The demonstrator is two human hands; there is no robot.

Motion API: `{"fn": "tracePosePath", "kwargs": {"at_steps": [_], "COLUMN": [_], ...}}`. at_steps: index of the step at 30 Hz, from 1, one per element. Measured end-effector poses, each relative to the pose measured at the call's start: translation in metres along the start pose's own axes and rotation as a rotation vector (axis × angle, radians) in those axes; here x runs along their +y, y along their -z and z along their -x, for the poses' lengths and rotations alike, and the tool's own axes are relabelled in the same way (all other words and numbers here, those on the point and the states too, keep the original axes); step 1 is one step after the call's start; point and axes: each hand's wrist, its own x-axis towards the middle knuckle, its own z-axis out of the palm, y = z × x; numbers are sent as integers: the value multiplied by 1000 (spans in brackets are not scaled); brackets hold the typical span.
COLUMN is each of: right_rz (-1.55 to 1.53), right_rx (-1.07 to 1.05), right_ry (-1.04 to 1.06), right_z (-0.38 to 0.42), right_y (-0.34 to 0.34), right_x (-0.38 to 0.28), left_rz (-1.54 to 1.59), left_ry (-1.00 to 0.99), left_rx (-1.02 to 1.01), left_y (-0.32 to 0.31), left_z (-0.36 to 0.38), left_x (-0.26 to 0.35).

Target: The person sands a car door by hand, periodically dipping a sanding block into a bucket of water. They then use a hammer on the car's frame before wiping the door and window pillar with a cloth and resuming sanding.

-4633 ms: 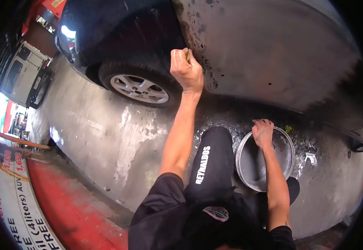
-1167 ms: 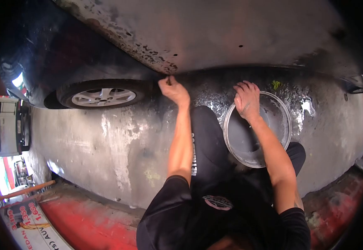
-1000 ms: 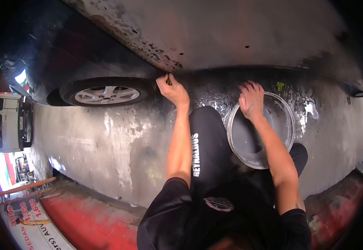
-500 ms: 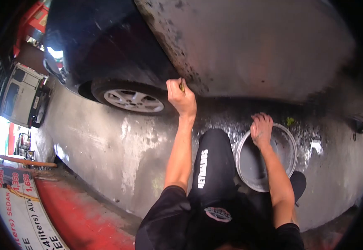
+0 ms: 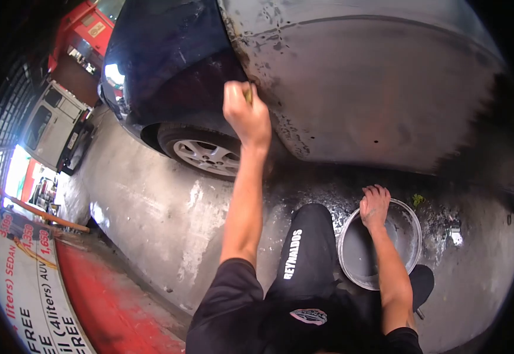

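My left hand (image 5: 247,114) is closed round a small yellowish thing (image 5: 248,95), most of it hidden by the fingers. It is at the front edge of the grey, sanded car door (image 5: 351,88), beside the dark fender (image 5: 180,71). Down at the right, my right hand (image 5: 375,206) rests over the far rim of a round bucket (image 5: 342,251). Its fingers are bent and pressed together, and what they hold, if anything, is hidden. Greyish liquid shows inside the bucket.
The car's front wheel (image 5: 207,154) is left of my knee (image 5: 313,224). Wet concrete floor (image 5: 150,206) lies around me, with a green scrap (image 5: 418,200) behind the bucket. A white vehicle (image 5: 53,124) and a lettered sign (image 5: 24,283) are at the left.
My left hand has moved up along the door edge with the yellowish thing. The view has shifted, showing more of the upper door. My right hand remains at the bucket rim.
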Motion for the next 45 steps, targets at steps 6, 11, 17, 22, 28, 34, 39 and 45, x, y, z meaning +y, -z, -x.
{"fn": "tracePosePath", "kwargs": {"at_steps": [6,11,17,22,28,34,39,45], "right_rz": [-37,-37,-57,-65,-82,-79,-95,-104], "right_rx": [12,17,28,17,57,60,88,109], "right_ry": [-10,-5,-15,-16,-14,-13,2,-11], "right_z": [2,2,0,4,1,1,3,6], "right_y": [1,0,3,3,-5,-5,-2,-4], "right_x": [-1,0,-3,1,4,6,2,8], "left_rz": [-3,66,49,56,22,76,-17,-66], "left_ry": [66,-10,33,61,148,94,14,54], "left_rx": [-64,13,-74,-52,-62,-1,-78,-36], "left_y": [2,4,16,16,19,18,7,30], "left_z": [20,-22,-72,-57,-65,-86,-141,-110], "left_x": [-8,-1,12,14,28,25,77,49]}}
